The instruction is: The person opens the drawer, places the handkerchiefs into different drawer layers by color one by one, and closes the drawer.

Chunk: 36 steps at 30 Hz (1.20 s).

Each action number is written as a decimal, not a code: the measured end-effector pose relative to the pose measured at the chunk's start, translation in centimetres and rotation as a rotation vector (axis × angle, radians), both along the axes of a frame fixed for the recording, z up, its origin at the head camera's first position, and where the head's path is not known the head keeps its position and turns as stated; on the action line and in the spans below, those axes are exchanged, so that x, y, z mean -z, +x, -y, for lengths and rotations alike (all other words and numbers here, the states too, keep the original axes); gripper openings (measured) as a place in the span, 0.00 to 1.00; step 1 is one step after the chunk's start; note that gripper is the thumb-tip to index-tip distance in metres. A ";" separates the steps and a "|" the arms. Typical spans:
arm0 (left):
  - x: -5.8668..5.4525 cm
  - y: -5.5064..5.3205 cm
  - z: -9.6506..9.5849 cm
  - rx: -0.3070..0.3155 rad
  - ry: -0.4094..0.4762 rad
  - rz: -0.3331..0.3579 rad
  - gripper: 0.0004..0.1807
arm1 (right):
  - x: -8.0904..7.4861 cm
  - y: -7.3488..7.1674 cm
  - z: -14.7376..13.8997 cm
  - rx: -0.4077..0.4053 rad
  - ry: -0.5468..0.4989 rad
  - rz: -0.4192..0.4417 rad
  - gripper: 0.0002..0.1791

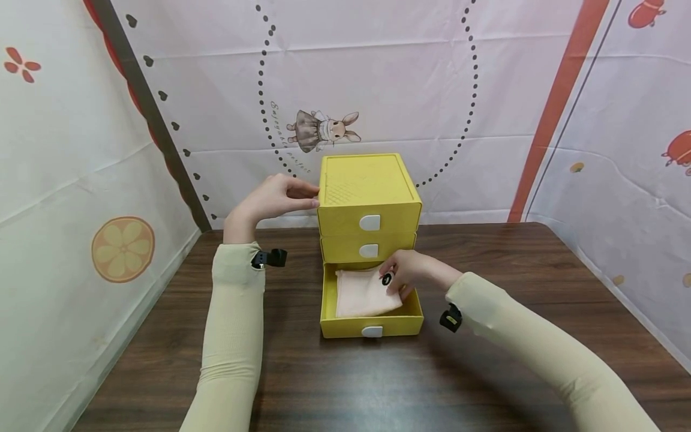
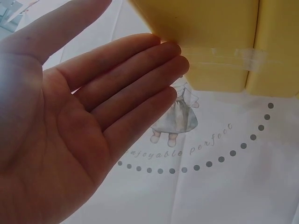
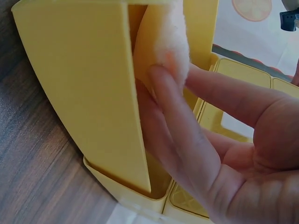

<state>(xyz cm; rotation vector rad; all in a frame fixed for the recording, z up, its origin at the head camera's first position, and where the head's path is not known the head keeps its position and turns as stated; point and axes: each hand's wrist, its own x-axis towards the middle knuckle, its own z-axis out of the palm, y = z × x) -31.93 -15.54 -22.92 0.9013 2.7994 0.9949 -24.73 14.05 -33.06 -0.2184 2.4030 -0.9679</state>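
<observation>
A yellow three-drawer storage box (image 1: 372,180) stands on the table with its bottom drawer (image 1: 340,327) pulled out. Inside that drawer lies a folded pale pink cloth (image 1: 358,294), whose edge looks fuzzy in the right wrist view. My right hand (image 1: 414,269) reaches into the drawer's right side and pinches the cloth's edge between thumb and fingers. At the top left of the box, the fingertips of my left hand (image 1: 270,198) rest against its side. In the left wrist view those fingers are straight and hold nothing.
The upper two drawers, with white pull tabs (image 1: 369,222), are closed. Dark wood-grain table (image 1: 281,372) surrounds the box. A printed curtain (image 1: 378,90) hangs right behind it, with more printed sheeting on both sides. Black straps (image 1: 450,318) circle both wrists.
</observation>
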 end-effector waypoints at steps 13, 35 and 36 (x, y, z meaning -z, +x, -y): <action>0.0 0.1 -0.1 0.011 0.009 0.003 0.26 | 0.4 -0.2 0.2 -0.019 0.060 -0.011 0.27; 0.0 -0.3 0.0 0.014 0.011 0.012 0.27 | -1.3 -0.1 -1.0 -0.014 0.095 -0.115 0.25; 0.1 -0.3 0.0 0.015 0.013 0.016 0.27 | -1.3 -0.1 -1.1 -0.017 0.088 -0.121 0.25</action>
